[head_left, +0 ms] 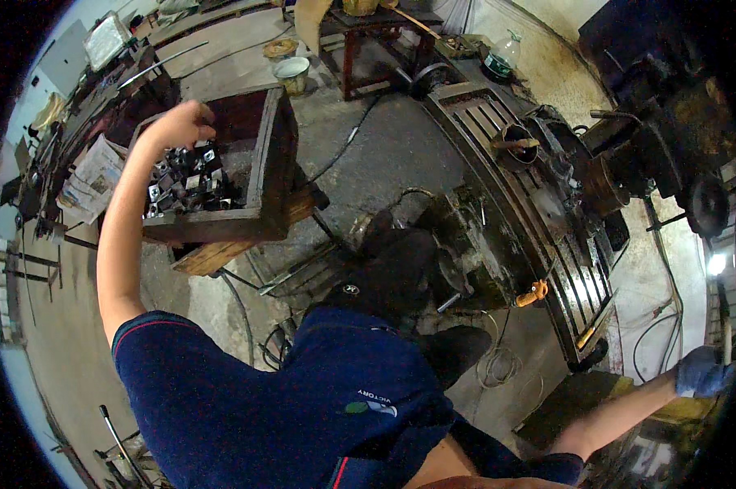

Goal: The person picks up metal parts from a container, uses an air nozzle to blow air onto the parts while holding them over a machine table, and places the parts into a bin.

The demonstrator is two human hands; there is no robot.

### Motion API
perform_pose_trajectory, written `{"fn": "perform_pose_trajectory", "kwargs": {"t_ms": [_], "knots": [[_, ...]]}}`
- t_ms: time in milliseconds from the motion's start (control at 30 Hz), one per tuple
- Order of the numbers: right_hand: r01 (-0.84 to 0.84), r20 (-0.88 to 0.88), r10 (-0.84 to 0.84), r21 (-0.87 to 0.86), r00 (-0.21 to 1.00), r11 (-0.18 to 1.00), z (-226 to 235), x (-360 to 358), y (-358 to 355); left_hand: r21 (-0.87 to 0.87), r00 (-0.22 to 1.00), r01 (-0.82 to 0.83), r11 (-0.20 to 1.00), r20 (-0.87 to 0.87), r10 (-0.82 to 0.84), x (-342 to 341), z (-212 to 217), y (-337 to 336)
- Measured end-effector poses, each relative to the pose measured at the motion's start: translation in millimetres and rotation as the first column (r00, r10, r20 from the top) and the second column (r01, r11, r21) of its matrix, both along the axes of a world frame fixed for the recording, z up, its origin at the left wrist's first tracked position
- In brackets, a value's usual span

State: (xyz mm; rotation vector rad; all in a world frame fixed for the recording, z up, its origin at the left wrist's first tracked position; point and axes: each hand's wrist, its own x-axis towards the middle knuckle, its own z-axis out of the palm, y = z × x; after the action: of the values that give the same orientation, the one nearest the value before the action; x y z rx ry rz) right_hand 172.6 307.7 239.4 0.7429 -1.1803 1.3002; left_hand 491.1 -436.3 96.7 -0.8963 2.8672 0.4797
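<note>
From where I stand, the small metal pieces (190, 186) lie heaped in the wooden box (278, 163) at upper left, turned every which way; I can't make out any single piece's long axis. The bare left hand (185, 126) hangs over the heap, fingers bent downward; whether they pinch a piece, I can't tell. At the right edge, the gloved right hand (700, 372) curls by a pale upright handle (727, 338), its grip unclear. Raised walls edge the heap; grey floor (401, 143) opens between box and slotted machine table (584, 314).
</note>
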Motion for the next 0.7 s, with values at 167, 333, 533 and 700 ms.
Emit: {"fn": "perform_pose_trajectory", "kwargs": {"t_ms": [167,333,533,700], "knots": [[0.064,0.009,-0.064,0.060,0.998,0.996,-9.9,15.0,-13.7,-0.527,0.949,0.155,0.835,0.314,0.022,-13.9,-48.6,15.8],[0.138,0.135,-0.149,0.090,0.980,0.986,-44.3,25.9,-7.5,-0.467,0.773,0.475,0.746,0.627,-0.099,-27.3,-93.4,-1.8],[0.187,0.431,-0.222,0.123,0.874,0.975,-134.4,42.5,-1.0,-0.529,0.768,0.532,0.660,0.630,-0.114,-1.0,-136.8,-51.8],[0.078,0.844,-0.002,-0.048,0.536,0.996,-230.7,71.7,6.0,-0.413,0.825,0.317,0.853,0.564,-0.034,-36.6,-92.6,-15.3]]}}
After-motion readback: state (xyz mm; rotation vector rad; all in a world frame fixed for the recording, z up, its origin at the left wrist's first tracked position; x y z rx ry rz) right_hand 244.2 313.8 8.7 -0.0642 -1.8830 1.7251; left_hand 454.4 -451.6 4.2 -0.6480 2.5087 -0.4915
